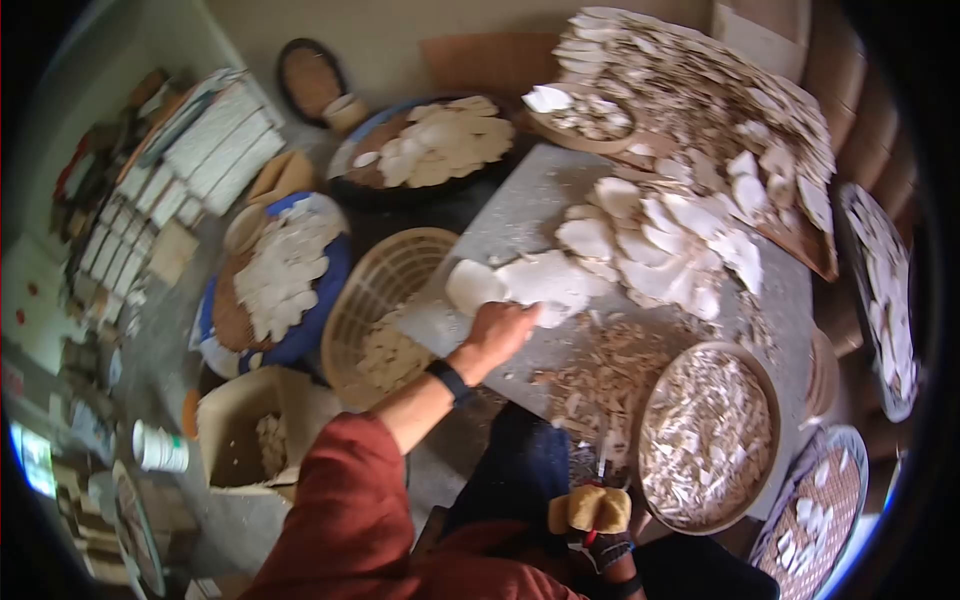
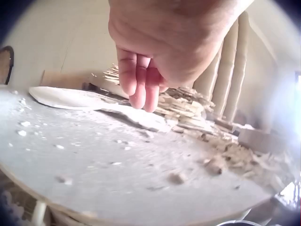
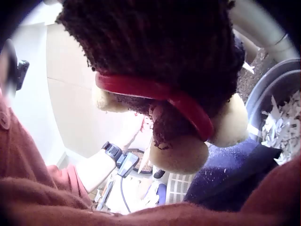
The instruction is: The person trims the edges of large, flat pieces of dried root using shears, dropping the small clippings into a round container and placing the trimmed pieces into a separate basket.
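My bare left hand (image 1: pixel 500 335) is over the near edge of a white flat piece (image 1: pixel 545 280) on the grey table (image 1: pixel 515 205). In the left wrist view, the fingers of that hand (image 2: pixel 141 82) hang relaxed over the white piece (image 2: pixel 70 98); contact is unclear and the thumb is hidden. My right hand (image 1: pixel 600 540), in a dark knitted glove with yellow foam pads (image 1: pixel 590 508), grips a red-handled tool (image 3: pixel 136 86) low by my lap. Its thin metal blade (image 1: pixel 602 458) points toward the table.
White pieces (image 1: pixel 665 245) lie piled at the table's centre, with brown scraps (image 1: pixel 600 375) nearer. A round tray of shavings (image 1: pixel 708 435) is at the near right. A beige basket (image 1: pixel 350 290), a cardboard box (image 1: pixel 235 425) and a blue-rimmed tray (image 1: pixel 335 265) stand left.
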Demonstrator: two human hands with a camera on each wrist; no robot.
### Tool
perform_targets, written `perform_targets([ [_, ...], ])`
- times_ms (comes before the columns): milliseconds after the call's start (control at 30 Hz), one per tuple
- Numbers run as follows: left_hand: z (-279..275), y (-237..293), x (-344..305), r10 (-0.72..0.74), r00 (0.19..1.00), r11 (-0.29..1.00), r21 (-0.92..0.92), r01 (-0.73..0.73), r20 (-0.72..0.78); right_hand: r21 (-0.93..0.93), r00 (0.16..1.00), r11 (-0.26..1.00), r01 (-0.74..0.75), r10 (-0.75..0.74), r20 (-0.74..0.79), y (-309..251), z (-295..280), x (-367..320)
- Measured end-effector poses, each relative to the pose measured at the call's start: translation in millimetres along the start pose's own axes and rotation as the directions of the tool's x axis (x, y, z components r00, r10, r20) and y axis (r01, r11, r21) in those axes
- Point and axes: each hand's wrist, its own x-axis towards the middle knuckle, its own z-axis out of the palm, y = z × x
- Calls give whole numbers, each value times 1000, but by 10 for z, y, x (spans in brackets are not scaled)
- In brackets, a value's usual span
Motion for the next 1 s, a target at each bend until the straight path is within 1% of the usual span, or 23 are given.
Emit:
perform_targets([
  [33, -14, 37, 14, 13, 991, 999, -42, -19, -131, -30, 999, 999, 12, -11, 38, -47, -15, -13],
  [67, -141, 155, 34, -53, 971, 977, -212, 2, -235, -87, 998, 996, 33, -29, 48, -48, -16, -11],
  [100, -147, 218, 53, -134, 958, 963, -260, 67, -253, -141, 998, 988, 58, -53, 43, -48, -19, -23],
  [167, -51, 261, 70, -298, 933, 926, -299, 231, -201, -216, 996, 972, 90, -83, 40, -42, -25, -34],
  [267, 311, 68, -24, -367, 908, 928, -145, 343, -201, -253, 994, 961, 107, -100, 41, -32, -34, -43],
  [300, 233, 81, -18, -522, 851, 818, -322, 478, -62, -258, 994, 960, 110, -102, 43, -36, -40, -46],
  [333, 84, 112, -2, -631, 769, 654, -462, 599, 102, -256, 994, 960, 111, -103, 45, -38, -40, -45],
  [367, 0, 130, 13, -688, 668, 450, -556, 698, 282, -259, 994, 959, 112, -104, 46, -36, -44, -46],
  [400, 156, 99, 20, -731, 604, 259, -691, 675, 316, -257, 993, 959, 116, -108, 46, -37, -40, -49],
  [500, 358, 157, 115, -752, 531, -13, -814, 580, 390, -250, 993, 961, 120, -110, 53, -47, -51, -48],
  [567, 545, 106, 173, -719, 549, -125, -857, 500, 425, -246, 992, 961, 126, -115, 59, -64, -55, -55],
  [600, 553, 141, 210, -699, 561, -182, -869, 460, 444, -243, 991, 961, 132, -120, 61, -68, -60, -65],
  [700, 514, 280, 292, -712, 563, -270, -904, 332, 420, -234, 989, 962, 141, -128, 72, -81, -58, -76],
  [733, 428, 340, 313, -687, 589, -256, -901, 351, 425, -230, 988, 962, 145, -130, 78, -82, -61, -66],
  [833, 352, 517, 341, -731, 653, -60, -972, 228, 199, -214, 986, 965, 153, -136, 94, -87, -71, -82],
  [867, 341, 496, 327, -704, 696, 23, -974, 223, 143, -197, 985, 968, 155, -137, 102, -73, -77, -86],
  [900, 289, 529, 310, -695, 719, 138, -977, 163, 22, -167, 984, 973, 157, -140, 106, -63, -94, -82],
  [933, 320, 462, 253, -614, 767, 475, -863, 170, -186, -188, 988, 970, 155, -152, 30, -62, -149, -108],
  [967, 60, 614, 209, -556, 771, 687, -694, 216, -310, -62, 993, 992, 112, -111, 29, -45, 181, -152],
  [1000, -99, 710, 161, -485, 779, 803, -554, 218, -397, -455, 985, 879, 144, -170, -18, -33, 158, -136],
])
